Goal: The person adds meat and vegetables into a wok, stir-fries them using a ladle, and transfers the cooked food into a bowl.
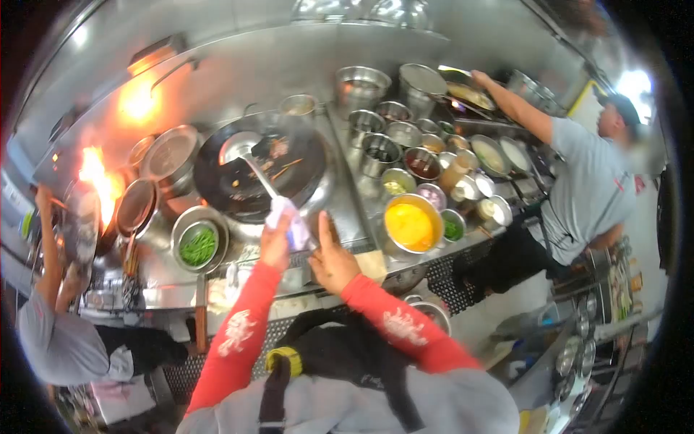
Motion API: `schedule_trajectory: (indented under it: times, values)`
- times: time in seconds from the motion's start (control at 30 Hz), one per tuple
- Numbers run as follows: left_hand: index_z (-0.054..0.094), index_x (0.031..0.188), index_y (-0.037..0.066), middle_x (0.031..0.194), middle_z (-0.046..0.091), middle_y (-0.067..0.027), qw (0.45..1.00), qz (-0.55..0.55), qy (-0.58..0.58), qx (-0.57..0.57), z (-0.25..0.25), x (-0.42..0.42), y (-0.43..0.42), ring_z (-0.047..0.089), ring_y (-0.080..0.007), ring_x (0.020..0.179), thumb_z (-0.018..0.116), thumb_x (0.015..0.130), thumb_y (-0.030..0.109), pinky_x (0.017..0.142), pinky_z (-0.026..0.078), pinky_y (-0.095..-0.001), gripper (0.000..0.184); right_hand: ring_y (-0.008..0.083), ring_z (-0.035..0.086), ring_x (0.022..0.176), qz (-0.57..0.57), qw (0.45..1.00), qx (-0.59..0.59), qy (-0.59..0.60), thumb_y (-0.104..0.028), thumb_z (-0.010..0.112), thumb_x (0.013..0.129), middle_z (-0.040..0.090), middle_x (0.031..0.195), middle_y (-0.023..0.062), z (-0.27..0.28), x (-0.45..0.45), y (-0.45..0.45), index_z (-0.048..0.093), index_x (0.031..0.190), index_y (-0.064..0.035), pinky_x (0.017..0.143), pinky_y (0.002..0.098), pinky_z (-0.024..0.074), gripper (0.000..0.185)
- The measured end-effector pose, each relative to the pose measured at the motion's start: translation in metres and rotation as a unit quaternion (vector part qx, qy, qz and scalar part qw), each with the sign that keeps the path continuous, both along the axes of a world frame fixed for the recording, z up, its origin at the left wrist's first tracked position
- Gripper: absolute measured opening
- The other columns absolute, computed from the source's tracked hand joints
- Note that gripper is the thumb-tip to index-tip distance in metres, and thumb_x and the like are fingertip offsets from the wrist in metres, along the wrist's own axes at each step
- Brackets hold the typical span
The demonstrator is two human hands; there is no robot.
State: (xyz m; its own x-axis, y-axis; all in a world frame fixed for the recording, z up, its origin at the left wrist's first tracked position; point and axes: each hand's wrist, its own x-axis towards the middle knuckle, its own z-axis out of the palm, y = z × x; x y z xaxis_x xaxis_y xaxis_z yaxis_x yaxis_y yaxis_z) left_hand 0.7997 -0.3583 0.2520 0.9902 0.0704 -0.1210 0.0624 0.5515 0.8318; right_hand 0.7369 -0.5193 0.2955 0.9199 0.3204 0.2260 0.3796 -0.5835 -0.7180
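Observation:
A large dark wok [300, 173] stands on the stove in front of me, with a few food scraps in it. Inside it rests a metal ladle [238, 147], its handle slanting down toward me and ending at a white and purplish cloth [295, 224]. My left hand [275, 244] is closed on this cloth; whether it also grips the handle end cannot be made out. Just right of it, my right hand [334, 262] has its index finger stretched out and appears to hold nothing. It is close to the cloth's edge.
Flames [97, 177] rise at the left near a co-worker [61, 340]. A pot of green vegetables [198, 244] sits left-front of the wok. Several containers stand right, including a pot of yellow liquid [413, 224]. Another co-worker [589, 188] reaches toward a far pan [468, 94].

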Motion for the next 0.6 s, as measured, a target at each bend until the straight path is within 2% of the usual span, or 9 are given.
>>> schedule_trajectory:
  times: [0.03, 0.1, 0.17, 0.23, 0.3, 0.37, 0.5, 0.53, 0.6]
  values:
    - [0.058, 0.114, 0.004, 0.1, 0.063, -0.0029, 0.998, 0.006, -0.054, 0.038, 0.005, -0.002, 0.005, 0.061, -0.0118, 0.081, 0.061, 0.093, 0.022, 0.072, 0.051, -0.0269, 0.028, 0.0429, 0.062, 0.094, -0.001, 0.998, 0.005, 0.063, -0.008, 0.059, 0.082, 0.059, 0.115, 0.026, 0.012, 0.0, -0.004, -0.007, 0.149, -0.0026, 0.08, 0.0436, 0.0499, 0.094]
    - [0.056, 0.117, 0.006, 0.101, 0.063, -0.0063, 0.991, 0.028, -0.094, 0.096, 0.002, -0.006, 0.019, 0.063, -0.0157, 0.082, 0.061, 0.093, 0.026, 0.072, 0.052, -0.0281, 0.032, 0.041, 0.063, 0.08, -0.018, 0.999, -0.002, -0.034, -0.009, 0.059, 0.082, 0.066, 0.093, 0.0197, 0.007, 0.005, -0.013, -0.009, 0.149, -0.0035, 0.073, 0.0434, 0.0502, 0.095]
    - [0.055, 0.119, 0.007, 0.101, 0.064, -0.0087, 0.997, -0.058, -0.042, -0.009, 0.011, -0.016, 0.019, 0.064, -0.0185, 0.082, 0.06, 0.093, 0.032, 0.07, 0.053, -0.0293, 0.037, 0.0411, 0.063, 0.081, -0.025, 0.999, 0.016, -0.045, -0.01, 0.059, 0.083, 0.066, 0.095, 0.0203, 0.008, 0.006, -0.02, -0.009, 0.149, -0.0042, 0.073, 0.0432, 0.0503, 0.095]
    - [0.051, 0.123, 0.008, 0.103, 0.065, -0.0131, 0.988, -0.125, -0.015, -0.089, 0.011, -0.026, 0.013, 0.067, -0.0226, 0.08, 0.056, 0.092, 0.044, 0.064, 0.056, -0.0316, 0.048, 0.0451, 0.057, 0.108, -0.016, 0.998, 0.057, 0.013, -0.008, 0.058, 0.083, 0.038, 0.141, 0.0297, 0.016, 0.003, -0.021, -0.007, 0.149, -0.0041, 0.089, 0.0442, 0.0485, 0.092]
    - [0.055, 0.119, 0.008, 0.102, 0.066, -0.0125, 0.973, -0.09, 0.02, -0.21, 0.021, -0.028, 0.001, 0.067, -0.0214, 0.077, 0.054, 0.092, 0.05, 0.062, 0.057, -0.0313, 0.05, 0.0442, 0.058, 0.107, -0.008, 0.995, 0.095, 0.025, -0.009, 0.06, 0.083, 0.038, 0.141, 0.0296, 0.014, 0.002, -0.016, -0.006, 0.15, -0.0048, 0.087, 0.0428, 0.0492, 0.093]
    - [0.06, 0.114, 0.008, 0.101, 0.067, -0.0109, 0.957, -0.139, 0.051, -0.25, 0.012, -0.021, 0.01, 0.067, -0.0196, 0.083, 0.051, 0.091, 0.056, 0.067, 0.056, -0.0309, 0.053, 0.0436, 0.059, 0.106, 0.002, 0.994, 0.106, 0.019, -0.01, 0.061, 0.082, 0.037, 0.142, 0.0293, 0.009, 0.003, -0.013, -0.005, 0.15, -0.0051, 0.086, 0.0419, 0.0497, 0.094]
    - [0.062, 0.111, 0.006, 0.102, 0.068, -0.0099, 0.96, -0.103, 0.07, -0.251, 0.007, -0.018, 0.018, 0.065, -0.0226, 0.093, 0.049, 0.092, 0.038, 0.082, 0.053, -0.0373, 0.039, 0.0436, 0.058, 0.107, -0.002, 0.997, 0.074, 0.037, -0.009, 0.06, 0.081, 0.034, 0.143, 0.0306, 0.024, 0.0, -0.009, -0.004, 0.15, -0.0047, 0.086, 0.0416, 0.0498, 0.094]
    - [0.063, 0.109, 0.006, 0.102, 0.068, -0.01, 0.957, -0.11, 0.083, -0.255, 0.01, -0.018, 0.019, 0.066, -0.0278, 0.091, 0.048, 0.088, 0.033, 0.087, 0.051, -0.0423, 0.037, 0.0438, 0.058, 0.106, -0.004, 0.998, 0.059, 0.026, -0.009, 0.06, 0.081, 0.037, 0.14, 0.0313, 0.022, 0.001, -0.008, -0.004, 0.15, -0.0042, 0.085, 0.042, 0.0499, 0.094]
    - [0.061, 0.108, 0.006, 0.099, 0.067, -0.0091, 0.954, -0.109, 0.073, -0.269, 0.036, -0.026, 0.004, 0.066, -0.026, 0.086, 0.048, 0.089, 0.032, 0.083, 0.052, -0.0405, 0.035, 0.0439, 0.059, 0.102, -0.008, 1.0, 0.022, -0.014, -0.007, 0.059, 0.081, 0.047, 0.13, 0.0308, 0.015, 0.003, -0.004, -0.003, 0.15, -0.0041, 0.083, 0.0421, 0.0502, 0.093]
